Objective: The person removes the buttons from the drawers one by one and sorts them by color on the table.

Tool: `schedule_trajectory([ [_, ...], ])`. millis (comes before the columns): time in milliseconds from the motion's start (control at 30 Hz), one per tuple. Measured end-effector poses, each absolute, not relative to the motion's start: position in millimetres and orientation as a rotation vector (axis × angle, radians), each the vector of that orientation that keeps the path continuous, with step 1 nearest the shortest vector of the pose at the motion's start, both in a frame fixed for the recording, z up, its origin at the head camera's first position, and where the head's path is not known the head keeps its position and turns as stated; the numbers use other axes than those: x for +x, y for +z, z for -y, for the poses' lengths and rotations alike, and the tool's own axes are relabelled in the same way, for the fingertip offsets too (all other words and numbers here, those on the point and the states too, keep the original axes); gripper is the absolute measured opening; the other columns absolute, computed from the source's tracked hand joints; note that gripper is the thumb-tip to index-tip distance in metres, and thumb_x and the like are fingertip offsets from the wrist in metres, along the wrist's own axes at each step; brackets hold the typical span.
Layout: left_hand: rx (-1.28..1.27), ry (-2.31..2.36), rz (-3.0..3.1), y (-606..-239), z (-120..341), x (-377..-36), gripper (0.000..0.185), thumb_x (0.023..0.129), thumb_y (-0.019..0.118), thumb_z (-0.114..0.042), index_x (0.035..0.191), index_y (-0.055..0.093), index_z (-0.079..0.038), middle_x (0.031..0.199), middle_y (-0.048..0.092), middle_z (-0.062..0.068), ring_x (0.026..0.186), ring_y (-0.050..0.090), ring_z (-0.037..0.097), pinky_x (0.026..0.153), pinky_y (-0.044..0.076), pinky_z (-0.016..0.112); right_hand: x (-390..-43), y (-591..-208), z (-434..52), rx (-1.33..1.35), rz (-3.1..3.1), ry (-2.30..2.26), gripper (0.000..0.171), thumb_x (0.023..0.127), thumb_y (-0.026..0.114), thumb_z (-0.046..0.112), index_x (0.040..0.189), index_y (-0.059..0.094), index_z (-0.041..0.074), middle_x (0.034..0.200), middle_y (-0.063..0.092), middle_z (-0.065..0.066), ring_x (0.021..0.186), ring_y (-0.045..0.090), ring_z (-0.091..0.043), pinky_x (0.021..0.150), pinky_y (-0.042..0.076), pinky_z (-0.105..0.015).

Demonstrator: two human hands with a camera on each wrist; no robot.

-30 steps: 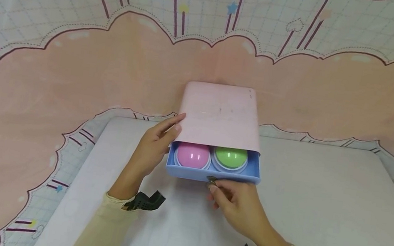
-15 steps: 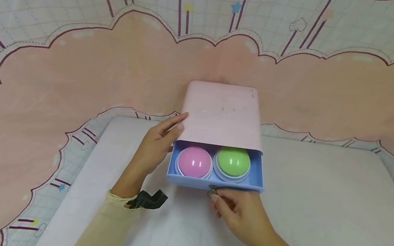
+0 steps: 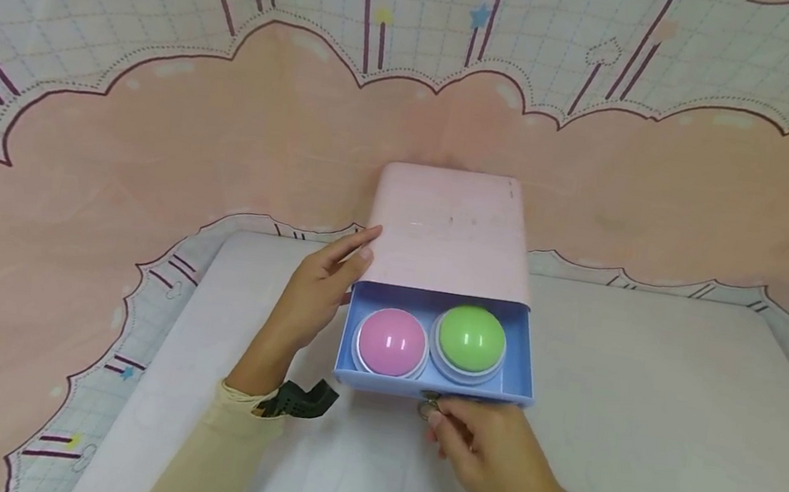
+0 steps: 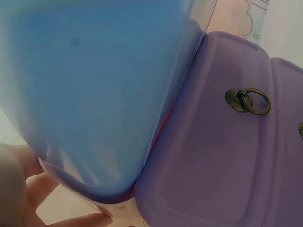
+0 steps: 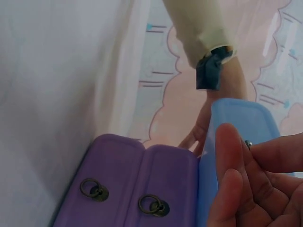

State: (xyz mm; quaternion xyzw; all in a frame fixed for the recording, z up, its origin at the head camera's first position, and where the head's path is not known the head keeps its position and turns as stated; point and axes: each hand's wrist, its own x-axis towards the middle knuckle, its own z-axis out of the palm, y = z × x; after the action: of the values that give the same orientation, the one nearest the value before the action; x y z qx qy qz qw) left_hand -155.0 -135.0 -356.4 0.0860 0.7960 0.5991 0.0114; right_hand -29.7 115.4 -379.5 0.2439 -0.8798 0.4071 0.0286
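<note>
Two hands are at work on a pink drawer cabinet (image 3: 450, 229) at the back of the white worktop (image 3: 643, 415). We note the left hand (image 3: 315, 294) laid against its left side, fingers nearly straight, bracing it. The right hand (image 3: 486, 452) pinches the brass ring pull (image 3: 427, 408) of the blue drawer (image 3: 435, 386), which stands well out with a pink dome (image 3: 392, 342) and green dome (image 3: 470, 339) inside. We judge a straight, level pull best, with the brace kept firm so the cabinet does not slide.
</note>
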Motion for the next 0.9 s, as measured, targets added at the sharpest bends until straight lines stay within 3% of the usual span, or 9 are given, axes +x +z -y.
schedule_trajectory([
  [900, 0.268, 1.871, -2.503, -358.5, 135.3, -155.4, 0.045, 0.104, 0.055, -0.047, 0.148, 0.053, -0.039, 0.16, 0.045, -0.004, 0.141, 0.052, 0.035, 0.092, 0.057, 0.057, -13.1, -388.6, -118.9, 0.921, 2.539, 1.21, 0.019, 0.094, 0.07, 0.003, 0.085, 0.066, 0.019, 0.071, 0.057, 0.018, 0.066, 0.051, 0.01, 0.058, 0.046, -0.006],
])
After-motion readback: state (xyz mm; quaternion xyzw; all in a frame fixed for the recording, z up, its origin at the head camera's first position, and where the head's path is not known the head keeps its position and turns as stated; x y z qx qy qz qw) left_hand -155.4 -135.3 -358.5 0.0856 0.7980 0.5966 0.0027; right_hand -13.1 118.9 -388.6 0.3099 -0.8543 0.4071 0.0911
